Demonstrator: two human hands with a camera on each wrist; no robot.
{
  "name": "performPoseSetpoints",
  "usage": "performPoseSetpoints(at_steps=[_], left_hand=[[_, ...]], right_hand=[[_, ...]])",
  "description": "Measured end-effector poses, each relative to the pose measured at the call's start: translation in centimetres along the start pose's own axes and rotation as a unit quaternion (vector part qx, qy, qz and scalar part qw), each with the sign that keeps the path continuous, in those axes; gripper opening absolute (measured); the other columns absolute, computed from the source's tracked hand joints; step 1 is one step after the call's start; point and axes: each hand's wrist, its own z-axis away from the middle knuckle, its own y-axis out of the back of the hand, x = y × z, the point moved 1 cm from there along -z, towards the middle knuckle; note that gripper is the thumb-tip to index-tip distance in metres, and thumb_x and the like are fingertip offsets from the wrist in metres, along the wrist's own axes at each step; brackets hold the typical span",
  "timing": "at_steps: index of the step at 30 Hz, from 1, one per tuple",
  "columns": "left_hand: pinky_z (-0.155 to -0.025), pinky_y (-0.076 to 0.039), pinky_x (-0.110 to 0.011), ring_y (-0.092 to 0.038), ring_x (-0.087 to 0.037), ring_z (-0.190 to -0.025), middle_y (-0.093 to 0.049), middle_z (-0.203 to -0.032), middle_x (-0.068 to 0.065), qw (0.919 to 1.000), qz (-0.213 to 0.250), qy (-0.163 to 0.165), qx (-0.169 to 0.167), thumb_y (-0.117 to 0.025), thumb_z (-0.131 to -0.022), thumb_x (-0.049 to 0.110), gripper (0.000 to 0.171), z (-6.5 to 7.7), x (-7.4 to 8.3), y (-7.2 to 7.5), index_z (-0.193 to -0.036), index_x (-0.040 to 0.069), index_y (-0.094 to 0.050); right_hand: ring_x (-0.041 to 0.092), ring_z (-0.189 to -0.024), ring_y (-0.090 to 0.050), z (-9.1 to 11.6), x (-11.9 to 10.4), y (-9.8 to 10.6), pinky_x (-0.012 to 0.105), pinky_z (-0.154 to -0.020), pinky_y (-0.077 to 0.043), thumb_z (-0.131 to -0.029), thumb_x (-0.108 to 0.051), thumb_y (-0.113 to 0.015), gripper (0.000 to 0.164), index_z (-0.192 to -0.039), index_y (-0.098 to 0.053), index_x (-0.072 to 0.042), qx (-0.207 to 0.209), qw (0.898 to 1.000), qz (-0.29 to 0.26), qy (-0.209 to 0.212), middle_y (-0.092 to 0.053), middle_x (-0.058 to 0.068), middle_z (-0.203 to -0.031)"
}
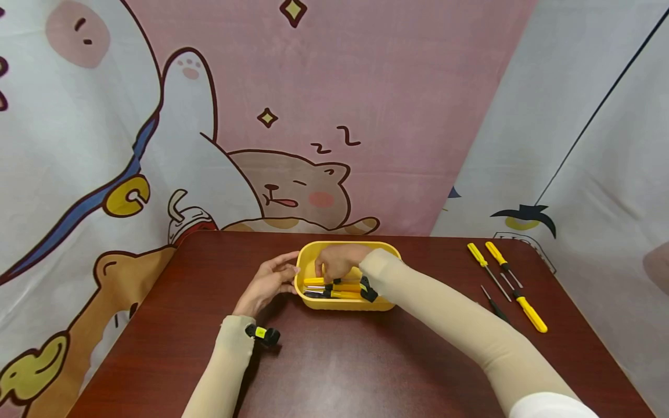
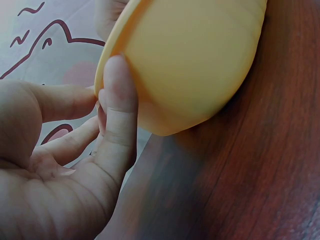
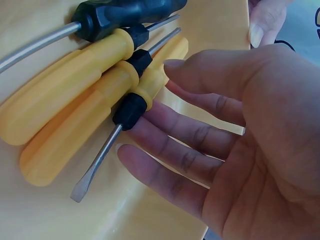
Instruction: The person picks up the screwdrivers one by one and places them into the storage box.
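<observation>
The yellow tray (image 1: 340, 306) sits at the far middle of the table (image 1: 334, 360). The left hand (image 1: 269, 284) touches the tray's left end, fingers extended and apart. The right hand (image 1: 338, 261) is inside the tray, thumb and fingers about the handle of a yellow screwdriver (image 3: 152, 79); whether they are clamped on it cannot be determined. That screwdriver lies blade to the right. Beside it lie two more yellow screwdrivers and one black screwdriver (image 3: 125, 21). Four loose screwdrivers (image 1: 532, 313), three yellow and one black, lie at the table's right side.
</observation>
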Motion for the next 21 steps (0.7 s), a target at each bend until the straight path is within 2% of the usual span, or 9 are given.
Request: performPoseSetpoints(at_steps=[6, 17, 21], left_hand=[[-0.069, -0.063, -0.033, -0.068, -0.025, -0.082, -0.062, -0.123, -0.026, 0.9999, 0.002, 0.008, 0.007, -0.061, -0.101, 0.008, 0.048, -0.05, 0.04, -0.01, -0.148, 0.016, -0.053], [-0.071, -0.063, -0.033, -0.068, -0.024, -0.084, -0.060, -0.126, -0.028, 1.0000, -0.005, 0.004, 0.002, -0.061, -0.102, 0.009, 0.050, -0.03, -0.02, 0.01, -0.151, 0.014, -0.050], [-0.071, -0.063, -0.033, -0.068, -0.024, -0.084, -0.060, -0.126, -0.028, 1.0000, -0.005, 0.002, 0.001, -0.061, -0.102, 0.009, 0.051, -0.05, -0.07, 0.06, -0.151, 0.013, -0.050]], right_hand=[[0.011, -0.072, -0.052, 0.38, 0.10, 0.02, 0.024, -0.065, -0.043, -0.096, -0.020, -0.069, 0.021, -0.116, -0.071, -0.019, 0.002, 1.000, -0.014, 0.008, -0.059, -0.003, -0.085], [0.011, -0.066, -0.052, 0.90, 0.36, 0.11, 0.024, -0.061, -0.043, -0.096, -0.023, -0.071, 0.023, -0.118, -0.070, -0.019, -0.004, 0.999, -0.049, -0.005, -0.058, -0.004, -0.080], [0.011, -0.066, -0.051, 0.93, 0.41, 0.07, 0.024, -0.061, -0.043, -0.097, -0.023, -0.069, 0.023, -0.120, -0.071, -0.019, -0.003, 0.999, -0.047, -0.003, -0.056, -0.004, -0.078]])
